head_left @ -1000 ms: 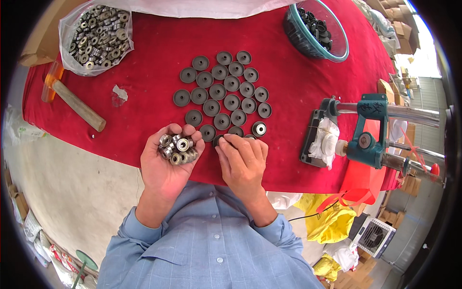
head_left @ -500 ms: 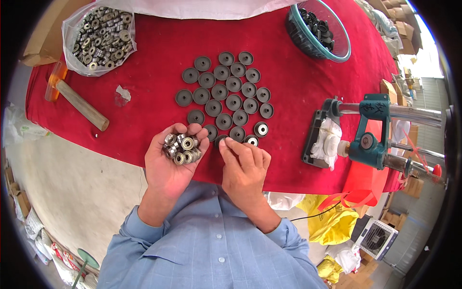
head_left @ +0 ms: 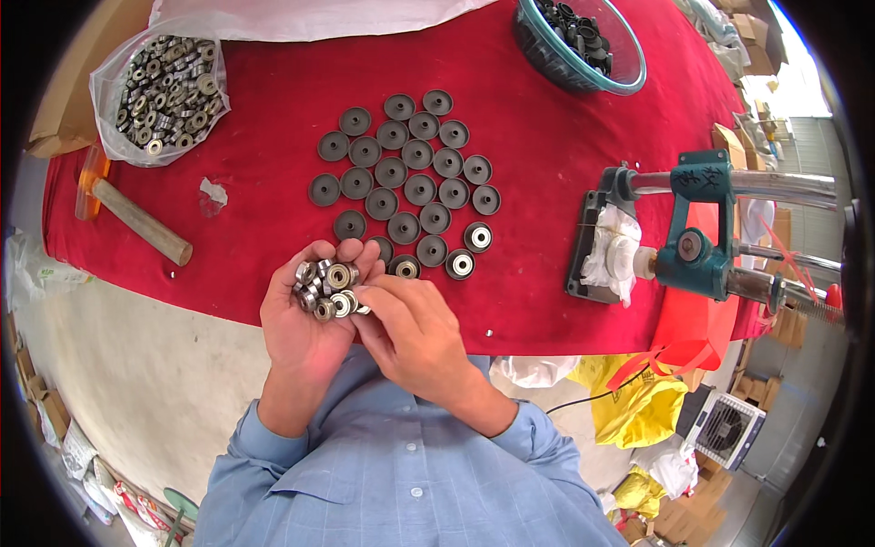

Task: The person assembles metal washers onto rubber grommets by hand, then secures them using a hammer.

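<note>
My left hand is cupped palm up, with a small heap of metal ball bearings in it. The thumb and fingertips of my right hand are closed at the edge of that heap, pinching a bearing partly hidden by the fingers. Beyond both hands, several dark grey round caps with a raised hub lie in loose rows. Three caps nearest me have a bearing seated in them: one capped bearing by my right knuckles, another to its right, and a third just beyond.
On the red cloth stand a clear bag of bearings, a hammer and a scrap of plastic at left. A teal basket of black parts sits far right. A green hand press lies at right.
My right hand has moved left from the nearest caps to the bearings in my left palm. A third cap now shows a bearing in it. The whole view has shifted slightly.
</note>
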Demonstrator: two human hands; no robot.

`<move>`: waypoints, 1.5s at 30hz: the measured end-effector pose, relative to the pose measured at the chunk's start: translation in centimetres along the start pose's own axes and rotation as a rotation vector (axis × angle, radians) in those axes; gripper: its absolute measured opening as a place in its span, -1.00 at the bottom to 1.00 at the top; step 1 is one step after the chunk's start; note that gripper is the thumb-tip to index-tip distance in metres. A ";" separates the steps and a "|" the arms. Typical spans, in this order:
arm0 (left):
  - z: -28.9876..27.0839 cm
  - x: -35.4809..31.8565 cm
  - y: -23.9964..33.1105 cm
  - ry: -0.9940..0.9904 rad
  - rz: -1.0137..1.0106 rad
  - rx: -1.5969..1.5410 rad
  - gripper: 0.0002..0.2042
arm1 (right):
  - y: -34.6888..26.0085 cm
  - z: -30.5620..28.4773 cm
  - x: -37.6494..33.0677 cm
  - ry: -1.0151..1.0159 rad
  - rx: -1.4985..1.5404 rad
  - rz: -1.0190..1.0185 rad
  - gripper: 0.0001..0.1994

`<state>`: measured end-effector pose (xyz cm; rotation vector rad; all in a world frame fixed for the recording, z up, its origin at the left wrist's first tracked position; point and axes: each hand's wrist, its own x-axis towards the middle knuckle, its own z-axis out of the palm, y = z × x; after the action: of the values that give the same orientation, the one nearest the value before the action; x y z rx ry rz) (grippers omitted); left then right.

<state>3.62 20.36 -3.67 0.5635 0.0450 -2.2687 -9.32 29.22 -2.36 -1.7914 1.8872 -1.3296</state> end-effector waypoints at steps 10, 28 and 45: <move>0.4 0.0 0.6 0.019 -0.080 -0.101 -0.68 | 5.0 -3.3 0.3 0.133 -0.429 -0.020 -0.68; 0.2 0.2 0.4 0.020 -0.036 -0.041 -0.69 | 3.2 -3.5 -0.2 -0.005 -0.738 -0.078 -0.72; -0.5 -0.7 0.6 -0.049 0.041 -0.066 -0.69 | -0.7 0.7 0.4 0.023 0.009 -0.008 -0.56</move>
<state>4.65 20.50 -3.81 0.4699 0.0833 -2.2318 -8.41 28.62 -2.09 -1.7891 1.8850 -1.3653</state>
